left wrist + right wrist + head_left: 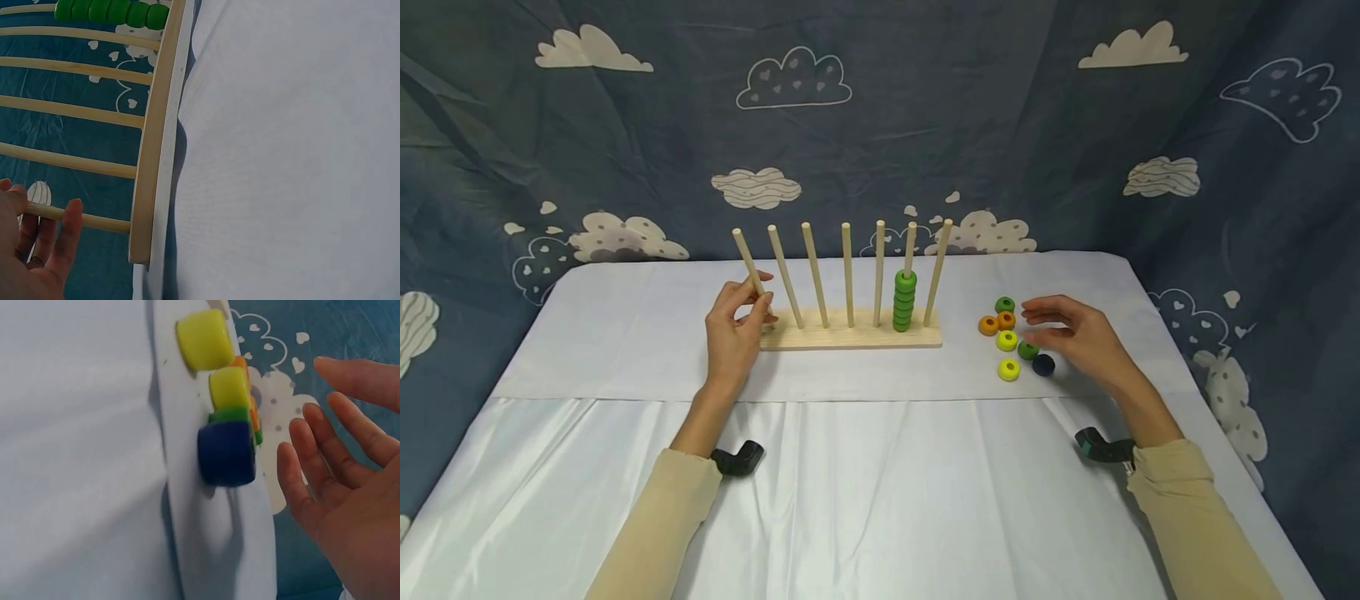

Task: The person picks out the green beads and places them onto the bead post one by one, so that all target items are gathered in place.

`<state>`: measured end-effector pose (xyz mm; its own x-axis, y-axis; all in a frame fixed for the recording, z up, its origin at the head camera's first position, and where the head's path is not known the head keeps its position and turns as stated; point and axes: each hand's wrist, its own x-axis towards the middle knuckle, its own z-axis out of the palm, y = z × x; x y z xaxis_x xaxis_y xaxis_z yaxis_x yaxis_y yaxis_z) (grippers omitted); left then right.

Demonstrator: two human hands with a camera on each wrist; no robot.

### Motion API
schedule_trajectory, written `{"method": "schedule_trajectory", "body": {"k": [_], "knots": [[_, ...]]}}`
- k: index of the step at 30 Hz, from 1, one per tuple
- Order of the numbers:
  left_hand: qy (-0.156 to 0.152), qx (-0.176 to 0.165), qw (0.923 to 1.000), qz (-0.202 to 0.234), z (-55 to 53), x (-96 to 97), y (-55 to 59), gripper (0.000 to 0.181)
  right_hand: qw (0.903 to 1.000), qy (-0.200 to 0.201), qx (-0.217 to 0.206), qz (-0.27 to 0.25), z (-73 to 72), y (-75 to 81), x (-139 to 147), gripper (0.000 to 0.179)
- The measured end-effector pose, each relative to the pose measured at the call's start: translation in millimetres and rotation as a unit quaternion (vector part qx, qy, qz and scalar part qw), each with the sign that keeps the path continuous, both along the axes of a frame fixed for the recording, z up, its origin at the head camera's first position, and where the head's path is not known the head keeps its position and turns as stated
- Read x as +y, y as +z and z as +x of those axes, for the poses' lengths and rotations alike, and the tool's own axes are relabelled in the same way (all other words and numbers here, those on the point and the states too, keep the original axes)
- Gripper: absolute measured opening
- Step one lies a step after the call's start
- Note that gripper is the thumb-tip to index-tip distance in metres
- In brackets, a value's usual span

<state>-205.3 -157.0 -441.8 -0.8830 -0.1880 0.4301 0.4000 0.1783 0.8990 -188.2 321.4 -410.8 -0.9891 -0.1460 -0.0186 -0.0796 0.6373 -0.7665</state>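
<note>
A wooden peg rack (850, 338) with several upright pegs stands on the white-covered table. My left hand (733, 333) holds the leftmost peg (103, 222), pinching it between thumb and fingers. Green beads (904, 302) are stacked on the second peg from the right. My right hand (1078, 337), fingers apart and holding nothing, hovers beside loose beads to the right of the rack. Among these are a dark blue bead (226, 454), two yellow beads (1008, 369), two orange beads (988, 326) and two green beads (1004, 305).
The white cloth (880, 467) covers the table, with a seam running across in front of the rack. Behind hangs a dark blue curtain (925, 142) with cloud prints. A black wrist device (739, 458) sits on each forearm.
</note>
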Motion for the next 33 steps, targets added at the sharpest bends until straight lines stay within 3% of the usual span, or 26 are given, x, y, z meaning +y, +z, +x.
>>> {"method": "schedule_trajectory", "body": {"k": [7, 12, 25, 33], "knots": [[0.005, -0.001, 1.0, 0.0, 0.2, 1.5, 0.5, 0.027, 0.9973, 0.005, -0.07, 0.021, -0.1, -7.8, 7, 0.059], [0.002, 0.0, 1.0, 0.002, 0.3, 1.0, 0.4, 0.027, 0.9953, 0.011, -0.093, 0.025, 1.2, -10.7, 9, 0.061], [0.006, -0.002, 1.0, -0.003, -0.1, 3.0, 0.2, 0.028, 0.9949, 0.021, -0.08, 0.057, 0.6, -15.8, 10, 0.058], [0.008, 0.0, 1.0, -0.003, 12.9, 10.9, 21.0, 0.026, 0.9946, 0.016, -0.07, 0.075, -1.2, -15.2, 3, 0.055]]}}
